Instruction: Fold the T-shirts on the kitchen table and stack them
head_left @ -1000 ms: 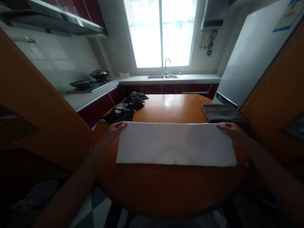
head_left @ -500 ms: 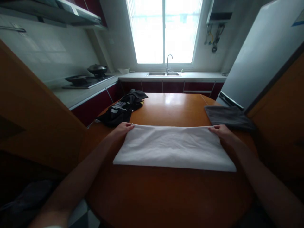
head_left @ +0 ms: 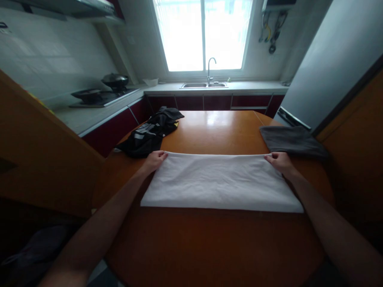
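Observation:
A folded white cloth [head_left: 224, 181], its exact kind not clear, spreads in a wide band across the wooden table [head_left: 209, 247]. Its far left corner is pinched in my left hand [head_left: 155, 160], fingers closed. My right hand [head_left: 280, 162] grips the far right corner the same way. Between the two hands the far edge is drawn nearly straight. Faint wrinkles cross the middle of the cloth, and its near edge points toward me.
A crumpled black garment [head_left: 151, 131] with grey and white patches lies at the table's left. On the right rests a folded dark grey cloth [head_left: 295, 140]. Beyond are a counter with a sink [head_left: 204, 85], a stove [head_left: 104, 99] and a fridge [head_left: 335, 59].
My view has tipped slightly downward, so the room sits higher in the picture. Both hands keep their hold on the cloth's corners, which appears a little wider.

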`<state>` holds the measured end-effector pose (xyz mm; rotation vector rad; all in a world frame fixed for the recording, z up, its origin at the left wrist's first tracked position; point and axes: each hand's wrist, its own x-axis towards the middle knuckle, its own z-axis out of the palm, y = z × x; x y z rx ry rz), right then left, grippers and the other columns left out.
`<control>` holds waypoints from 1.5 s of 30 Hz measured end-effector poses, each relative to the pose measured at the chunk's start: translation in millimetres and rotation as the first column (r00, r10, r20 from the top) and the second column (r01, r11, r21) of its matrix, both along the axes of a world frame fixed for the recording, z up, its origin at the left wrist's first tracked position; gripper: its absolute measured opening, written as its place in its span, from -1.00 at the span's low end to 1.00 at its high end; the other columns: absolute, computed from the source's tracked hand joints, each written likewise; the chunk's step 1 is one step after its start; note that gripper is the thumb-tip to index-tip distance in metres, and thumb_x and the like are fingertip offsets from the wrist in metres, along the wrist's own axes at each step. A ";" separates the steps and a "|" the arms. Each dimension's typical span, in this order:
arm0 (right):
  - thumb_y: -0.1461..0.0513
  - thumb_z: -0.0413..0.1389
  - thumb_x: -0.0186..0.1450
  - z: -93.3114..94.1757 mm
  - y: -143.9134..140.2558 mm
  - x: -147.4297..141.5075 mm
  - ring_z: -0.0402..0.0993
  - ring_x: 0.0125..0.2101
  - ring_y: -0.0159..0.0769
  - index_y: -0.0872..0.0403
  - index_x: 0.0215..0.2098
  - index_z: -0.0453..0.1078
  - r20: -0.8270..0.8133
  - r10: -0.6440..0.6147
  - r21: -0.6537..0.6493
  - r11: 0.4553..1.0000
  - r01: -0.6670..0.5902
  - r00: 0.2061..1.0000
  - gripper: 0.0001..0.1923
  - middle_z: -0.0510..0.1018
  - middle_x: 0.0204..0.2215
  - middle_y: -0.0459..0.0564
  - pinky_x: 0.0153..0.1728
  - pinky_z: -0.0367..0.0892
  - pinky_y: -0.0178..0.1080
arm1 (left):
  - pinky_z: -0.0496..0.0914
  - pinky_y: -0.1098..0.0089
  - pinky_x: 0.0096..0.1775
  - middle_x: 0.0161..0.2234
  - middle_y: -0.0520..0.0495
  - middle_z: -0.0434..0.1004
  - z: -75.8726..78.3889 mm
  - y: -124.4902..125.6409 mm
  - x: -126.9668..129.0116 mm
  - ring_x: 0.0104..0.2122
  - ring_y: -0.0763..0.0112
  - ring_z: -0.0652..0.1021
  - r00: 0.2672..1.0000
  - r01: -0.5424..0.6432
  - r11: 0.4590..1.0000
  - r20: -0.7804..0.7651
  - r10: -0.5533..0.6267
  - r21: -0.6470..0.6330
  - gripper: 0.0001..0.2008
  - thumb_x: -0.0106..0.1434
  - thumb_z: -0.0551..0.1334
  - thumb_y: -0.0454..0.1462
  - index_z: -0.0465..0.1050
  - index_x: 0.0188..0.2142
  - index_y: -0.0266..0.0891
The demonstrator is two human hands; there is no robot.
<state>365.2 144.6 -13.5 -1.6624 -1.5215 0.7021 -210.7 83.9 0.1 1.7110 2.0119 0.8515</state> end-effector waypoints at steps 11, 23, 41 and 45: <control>0.01 0.24 0.05 -2.5 0.0 -0.7 0.40 -0.54 -0.28 0.11 -0.48 0.53 -0.099 -0.048 0.038 0.998 0.052 0.994 -0.68 0.55 -0.55 -0.01 -0.56 0.22 -0.31 | 0.28 0.40 -0.29 -0.28 -0.14 0.63 4.6 2.8 7.8 -0.27 0.22 0.56 0.980 -0.020 0.999 -0.197 0.024 0.025 -0.64 0.29 0.08 -0.06 0.54 -0.29 -0.24; 0.00 0.15 0.13 -8.6 7.2 -0.5 0.53 -0.41 -0.12 0.10 -0.53 0.49 0.274 -0.037 0.117 0.993 0.005 0.961 -0.67 0.60 -0.53 0.08 -0.46 0.20 -0.26 | 0.23 0.37 -0.36 -0.30 -0.19 0.63 11.8 -3.3 26.6 -0.29 0.17 0.58 0.913 -0.085 0.996 -0.401 0.071 -0.018 -0.66 0.33 0.11 -0.03 0.52 -0.31 -0.19; 0.01 0.16 0.17 -11.9 12.5 5.8 0.50 -0.39 -0.17 0.07 -0.43 0.52 0.323 0.021 0.136 0.988 -0.068 0.946 -0.70 0.61 -0.45 0.04 -0.39 0.23 -0.26 | 0.23 0.37 -0.36 -0.36 -0.12 0.57 -6.4 0.3 16.0 -0.36 0.24 0.51 0.956 -0.045 0.995 -0.284 0.070 0.094 -0.68 0.24 0.19 -0.01 0.49 -0.33 -0.21; 0.02 0.19 0.17 -21.0 17.3 5.5 0.54 -0.34 -0.14 0.06 -0.36 0.56 0.390 -0.003 0.124 0.991 -0.050 0.921 -0.72 0.65 -0.39 0.08 -0.36 0.25 -0.25 | 0.29 0.38 -0.32 -0.34 -0.11 0.57 -8.7 -1.5 16.3 -0.33 0.25 0.54 0.974 -0.064 0.990 -0.208 0.090 0.128 -0.66 0.29 0.15 0.00 0.48 -0.29 -0.22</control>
